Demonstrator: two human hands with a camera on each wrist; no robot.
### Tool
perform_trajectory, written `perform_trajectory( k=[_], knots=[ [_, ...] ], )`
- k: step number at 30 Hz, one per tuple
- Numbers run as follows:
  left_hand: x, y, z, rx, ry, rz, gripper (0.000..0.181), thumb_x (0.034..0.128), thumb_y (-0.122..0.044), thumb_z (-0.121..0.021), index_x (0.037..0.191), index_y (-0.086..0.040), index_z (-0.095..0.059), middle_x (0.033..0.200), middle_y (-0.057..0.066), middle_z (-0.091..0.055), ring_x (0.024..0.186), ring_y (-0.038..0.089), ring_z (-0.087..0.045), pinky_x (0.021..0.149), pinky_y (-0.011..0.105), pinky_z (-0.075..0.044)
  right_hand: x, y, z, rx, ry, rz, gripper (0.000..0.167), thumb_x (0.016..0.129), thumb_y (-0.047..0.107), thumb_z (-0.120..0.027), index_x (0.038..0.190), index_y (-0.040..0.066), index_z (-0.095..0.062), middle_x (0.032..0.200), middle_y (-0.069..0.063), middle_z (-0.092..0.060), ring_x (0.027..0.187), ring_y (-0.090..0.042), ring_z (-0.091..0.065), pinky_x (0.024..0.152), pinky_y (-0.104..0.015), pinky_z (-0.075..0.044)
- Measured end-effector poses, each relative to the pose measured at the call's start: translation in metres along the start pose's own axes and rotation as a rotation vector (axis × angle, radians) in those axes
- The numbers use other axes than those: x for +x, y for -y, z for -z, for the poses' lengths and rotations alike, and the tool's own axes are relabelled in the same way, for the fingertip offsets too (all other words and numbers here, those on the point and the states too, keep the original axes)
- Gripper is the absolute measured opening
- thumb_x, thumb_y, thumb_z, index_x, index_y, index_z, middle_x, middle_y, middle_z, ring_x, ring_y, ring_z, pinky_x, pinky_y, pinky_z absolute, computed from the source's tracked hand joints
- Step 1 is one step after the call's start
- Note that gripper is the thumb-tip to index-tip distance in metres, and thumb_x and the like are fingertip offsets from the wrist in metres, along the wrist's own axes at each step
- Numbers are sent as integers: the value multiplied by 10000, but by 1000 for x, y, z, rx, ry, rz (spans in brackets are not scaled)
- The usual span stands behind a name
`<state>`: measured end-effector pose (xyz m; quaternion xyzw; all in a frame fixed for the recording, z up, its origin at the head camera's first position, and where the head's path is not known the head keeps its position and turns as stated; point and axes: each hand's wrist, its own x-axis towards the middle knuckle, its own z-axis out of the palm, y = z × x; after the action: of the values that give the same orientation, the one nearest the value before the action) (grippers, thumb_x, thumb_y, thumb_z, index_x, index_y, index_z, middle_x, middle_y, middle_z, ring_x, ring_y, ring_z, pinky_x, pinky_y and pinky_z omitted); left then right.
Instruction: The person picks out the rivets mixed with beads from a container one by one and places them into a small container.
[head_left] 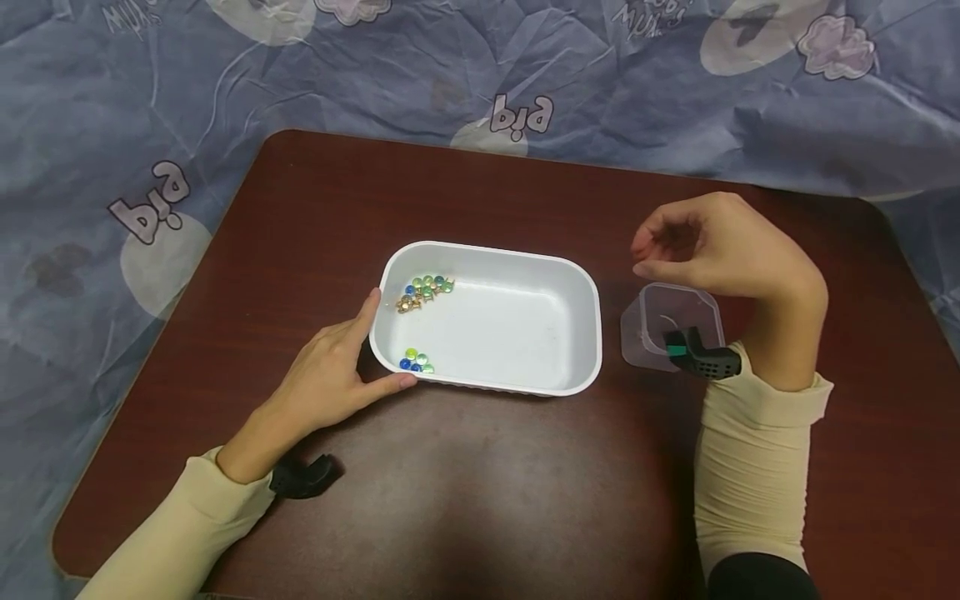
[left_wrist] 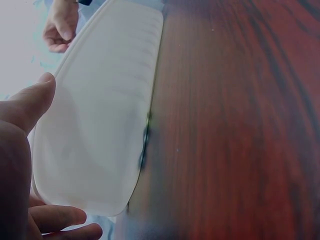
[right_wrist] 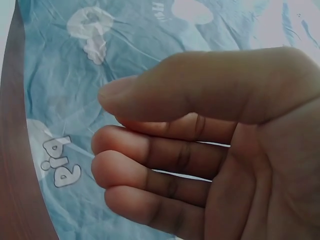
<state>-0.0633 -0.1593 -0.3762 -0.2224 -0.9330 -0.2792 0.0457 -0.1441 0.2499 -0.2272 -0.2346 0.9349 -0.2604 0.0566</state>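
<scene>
My left hand (head_left: 327,371) is at the left end of a white tray (head_left: 487,387). Its thumb touches the near rim, while the extended fingers lie along the left side wall. Inside, green and blue glass beads (head_left: 427,283) mix with small gold pins (head_left: 408,303) near the far left corner. A smaller cluster of beads (head_left: 416,362) sits in the near left corner. To the tray's right, my right hand (head_left: 731,246) hovers above a clear plastic box (head_left: 637,337), its fingers loosely bent. Nothing shows between its thumb and fingers (right_wrist: 125,170) in the right wrist view.
A dark red-brown wooden table (head_left: 450,475) bears the tray and box. Behind and left of it hangs a blue-grey printed cloth (head_left: 420,75). Black wrist devices (head_left: 303,477) are strapped at both cuffs; the right one partly covers the clear box.
</scene>
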Motion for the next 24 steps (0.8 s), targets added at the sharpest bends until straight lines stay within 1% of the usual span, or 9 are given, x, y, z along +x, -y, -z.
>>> perform_trajectory(
  k=[6,15,24],
  knots=[
    [0,0,0,2,-2,0,1119,770,-505,-807,1555,14,-203,1404,238,-515,1237,372,-552,995,544,-407,12,8,-10,-5,45,38,128,799,61,-808,876,120,-725,802,31,-696,687,-73,-655,641,-155,-486],
    [0,0,-2,-2,-12,-10,1114,770,-504,-806,1554,16,-210,1393,239,-526,1230,370,-559,985,546,-416,26,15,-19,5,59,127,86,814,43,-776,856,88,-716,780,21,-685,676,-100,-649,634,-174,-503],
    [1,0,-1,-1,-10,1,1120,758,-494,-819,1547,31,-221,1400,239,-519,1239,376,-551,991,547,-411,37,23,-26,12,68,139,76,821,75,-788,849,92,-720,759,21,-678,656,-124,-620,609,-194,-492]
  ],
)
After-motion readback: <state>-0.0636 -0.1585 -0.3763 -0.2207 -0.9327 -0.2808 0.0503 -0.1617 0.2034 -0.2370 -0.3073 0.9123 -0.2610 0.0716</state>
